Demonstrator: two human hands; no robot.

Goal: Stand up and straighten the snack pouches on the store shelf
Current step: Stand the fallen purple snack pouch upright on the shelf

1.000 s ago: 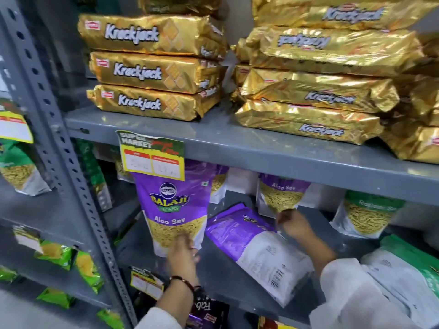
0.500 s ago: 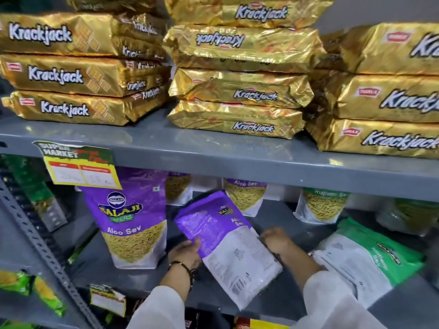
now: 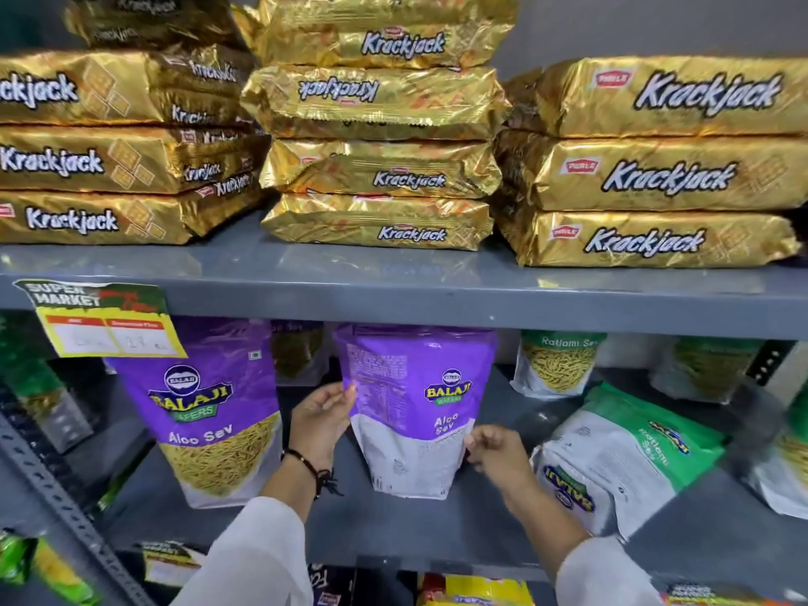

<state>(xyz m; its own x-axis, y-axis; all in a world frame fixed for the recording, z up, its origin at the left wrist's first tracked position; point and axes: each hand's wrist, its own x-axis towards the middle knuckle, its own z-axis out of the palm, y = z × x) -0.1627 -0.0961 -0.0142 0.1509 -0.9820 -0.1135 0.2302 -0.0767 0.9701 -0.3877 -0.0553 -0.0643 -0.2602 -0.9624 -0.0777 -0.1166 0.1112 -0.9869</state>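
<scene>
A purple Aloo Sev pouch stands upright on the grey shelf, its back panel facing me. My left hand grips its left edge and my right hand pinches its lower right edge. Another purple Aloo Sev pouch stands upright to the left, front facing out. A green Ratlami Sev pouch lies flat on its back at the right. Further back an upright green pouch and a purple one stand near the rear wall.
Stacks of gold Krackjack packets fill the upper shelf just above the pouch tops. A price tag hangs from that shelf's edge at the left. A perforated steel upright runs diagonally at the left. More green pouches sit at the far right.
The purple pouch that lay flat on the shelf has been lifted upright between both hands. The view has shifted right and closer.
</scene>
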